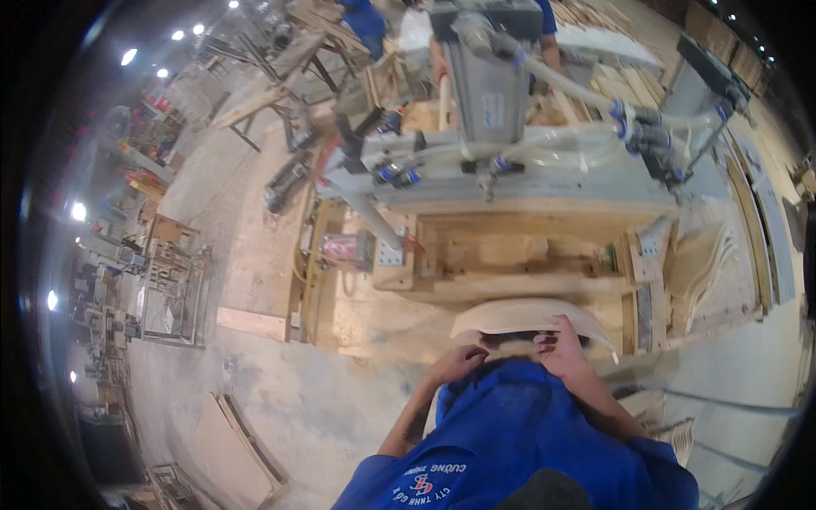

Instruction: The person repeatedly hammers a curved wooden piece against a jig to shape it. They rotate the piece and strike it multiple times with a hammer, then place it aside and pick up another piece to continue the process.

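Observation:
A pale curved wooden panel (527,315) lies in front of my body, at the near edge of the wooden bench. My right hand (561,347) grips its near side, one finger on the top face and the others curled at the edge. My left hand (459,363) is close to my blue shirt, below the panel's left end. Its fingers are curled in, and whatever they may hold is hidden. Just beyond the panel stands a wooden jig (518,246) with a recessed box. Over it sits a pneumatic press cylinder (484,89) on a grey metal beam (561,183).
Curved wooden pieces (699,268) are stacked at the bench's right end. Air hoses (561,76) and blue fittings run above the beam. Another person's arm (439,59) shows behind the press. Flat boards (234,446) lie on the floor at left; more curved pieces (676,438) sit low at right.

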Tool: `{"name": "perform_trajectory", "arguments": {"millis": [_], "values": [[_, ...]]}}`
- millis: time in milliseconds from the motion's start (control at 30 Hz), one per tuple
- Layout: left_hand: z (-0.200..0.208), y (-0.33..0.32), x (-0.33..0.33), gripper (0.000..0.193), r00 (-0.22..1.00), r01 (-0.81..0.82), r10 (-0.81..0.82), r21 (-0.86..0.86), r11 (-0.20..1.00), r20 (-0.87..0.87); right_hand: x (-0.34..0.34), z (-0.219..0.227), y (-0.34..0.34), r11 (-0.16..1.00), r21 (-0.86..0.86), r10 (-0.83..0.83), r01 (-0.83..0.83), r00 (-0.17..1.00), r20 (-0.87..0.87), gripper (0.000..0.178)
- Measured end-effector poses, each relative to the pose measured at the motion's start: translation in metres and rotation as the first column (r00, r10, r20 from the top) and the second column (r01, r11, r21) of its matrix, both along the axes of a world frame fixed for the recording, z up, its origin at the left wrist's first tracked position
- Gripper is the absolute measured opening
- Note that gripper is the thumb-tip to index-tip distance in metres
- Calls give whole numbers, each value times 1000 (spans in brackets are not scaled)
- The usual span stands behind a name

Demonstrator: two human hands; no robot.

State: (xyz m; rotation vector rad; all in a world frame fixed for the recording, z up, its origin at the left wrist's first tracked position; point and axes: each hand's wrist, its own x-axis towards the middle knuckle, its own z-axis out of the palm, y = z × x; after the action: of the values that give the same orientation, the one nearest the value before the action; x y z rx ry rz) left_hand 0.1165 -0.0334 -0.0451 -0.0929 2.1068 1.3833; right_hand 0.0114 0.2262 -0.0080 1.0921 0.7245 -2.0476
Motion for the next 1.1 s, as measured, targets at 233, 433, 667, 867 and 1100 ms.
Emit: {"name": "perform_trajectory", "arguments": {"millis": [233, 433, 667, 867, 1100], "values": [[59, 42, 16, 61, 964, -267, 184, 686, 677, 193, 41, 59, 13, 984, -20, 168, -175, 967, -190, 36], [104, 58, -1, 52, 698, -683, 423, 714, 153, 577, 44, 108, -13, 973, 32, 227, -230, 914, -335, 42], [111, 62, -15, 47, 659, -678, 419, 734, -28, 625, 20, 114, -10, 980, 147, -42, 134, 863, -504, 48], [86, 55, -42, 47, 588, -668, 559, 740, -72, 585, -10, 99, -1, 987, 58, -95, 151, 832, -547, 35], [82, 51, -62, 45, 572, -646, 789, 715, 266, 224, -31, 97, -18, 984, -36, -164, 176, 801, -575, 37]]}}
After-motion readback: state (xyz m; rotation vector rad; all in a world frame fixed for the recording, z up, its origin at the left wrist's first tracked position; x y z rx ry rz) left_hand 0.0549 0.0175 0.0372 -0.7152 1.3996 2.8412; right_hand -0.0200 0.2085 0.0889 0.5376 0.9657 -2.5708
